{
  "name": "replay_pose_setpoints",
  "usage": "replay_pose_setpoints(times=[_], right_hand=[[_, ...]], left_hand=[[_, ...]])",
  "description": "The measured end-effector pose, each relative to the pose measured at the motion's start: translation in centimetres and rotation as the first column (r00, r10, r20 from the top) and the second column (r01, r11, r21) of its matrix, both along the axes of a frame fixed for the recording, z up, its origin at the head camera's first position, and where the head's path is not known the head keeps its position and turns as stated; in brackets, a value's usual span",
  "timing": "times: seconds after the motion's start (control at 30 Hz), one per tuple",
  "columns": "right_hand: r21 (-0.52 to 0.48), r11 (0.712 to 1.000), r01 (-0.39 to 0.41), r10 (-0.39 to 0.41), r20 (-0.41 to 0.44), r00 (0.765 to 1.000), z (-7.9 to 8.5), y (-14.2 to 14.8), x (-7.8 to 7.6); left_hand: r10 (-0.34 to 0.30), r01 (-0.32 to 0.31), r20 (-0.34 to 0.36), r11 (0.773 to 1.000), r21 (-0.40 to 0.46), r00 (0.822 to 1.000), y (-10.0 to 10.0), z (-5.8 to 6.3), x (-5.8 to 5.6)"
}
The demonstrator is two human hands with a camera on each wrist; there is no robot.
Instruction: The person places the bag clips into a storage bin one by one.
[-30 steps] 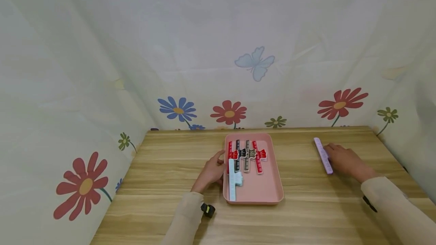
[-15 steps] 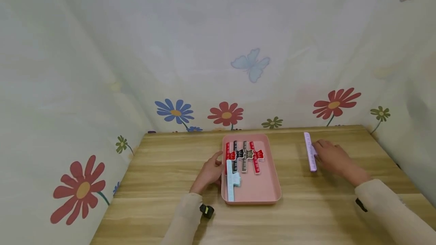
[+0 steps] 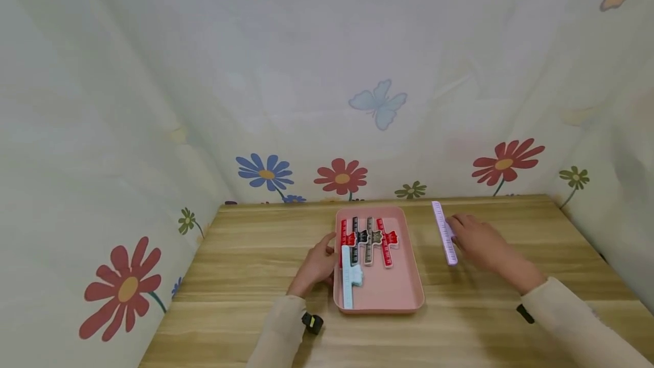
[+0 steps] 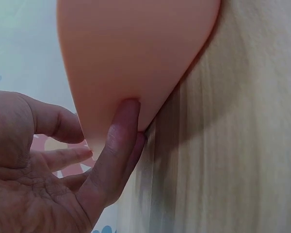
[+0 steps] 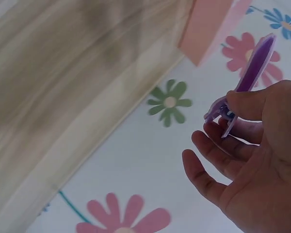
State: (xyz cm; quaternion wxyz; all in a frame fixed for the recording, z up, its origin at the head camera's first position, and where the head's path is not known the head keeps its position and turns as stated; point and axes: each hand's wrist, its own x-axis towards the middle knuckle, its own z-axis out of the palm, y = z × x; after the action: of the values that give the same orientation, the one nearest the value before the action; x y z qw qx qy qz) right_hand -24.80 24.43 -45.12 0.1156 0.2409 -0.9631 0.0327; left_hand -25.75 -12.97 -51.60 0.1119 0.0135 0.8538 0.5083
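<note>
My right hand [image 3: 480,243] pinches a lilac ruler-edged clip [image 3: 444,233] by its tab between thumb and fingertips, to the right of a pink tray [image 3: 409,285]. In the right wrist view, the clip [image 5: 256,63] stands tilted between thumb and index finger, the other fingers loosely bent. My left hand [image 3: 314,266] touches the tray's left side. The left wrist view shows its fingers [image 4: 122,136] resting against the outer wall. Inside the tray lie a red clip [image 3: 388,251], a black clip [image 3: 355,243], a grey clip [image 3: 369,249], another red clip [image 3: 343,231] and a light blue clip [image 3: 348,285].
The tray stands on a wood-grain table [image 3: 245,254]. Behind and beside the table hangs a pale curtain [image 3: 286,107] printed with flowers and butterflies. A black strap [image 3: 312,322] sits at the left wrist.
My right hand has carried the lilac clip leftward, closer to the tray. The left hand keeps its place at the tray's side, and the clips inside lie as before.
</note>
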Motion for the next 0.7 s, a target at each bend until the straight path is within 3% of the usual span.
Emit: replay_pose_setpoints(times=[0.3,0.7], right_hand=[[-0.027,0.999,-0.047,0.046,-0.036,0.998,0.8,-3.0,0.5],[-0.053,0.996,-0.071,0.07,-0.012,0.997,1.3,-5.9,0.4]], left_hand=[[0.017,-0.017,-0.008,1.0,-0.019,1.0,-0.1,0.0,0.2],[0.007,-0.007,0.006,1.0,-0.018,1.0,0.1,0.3,0.1]])
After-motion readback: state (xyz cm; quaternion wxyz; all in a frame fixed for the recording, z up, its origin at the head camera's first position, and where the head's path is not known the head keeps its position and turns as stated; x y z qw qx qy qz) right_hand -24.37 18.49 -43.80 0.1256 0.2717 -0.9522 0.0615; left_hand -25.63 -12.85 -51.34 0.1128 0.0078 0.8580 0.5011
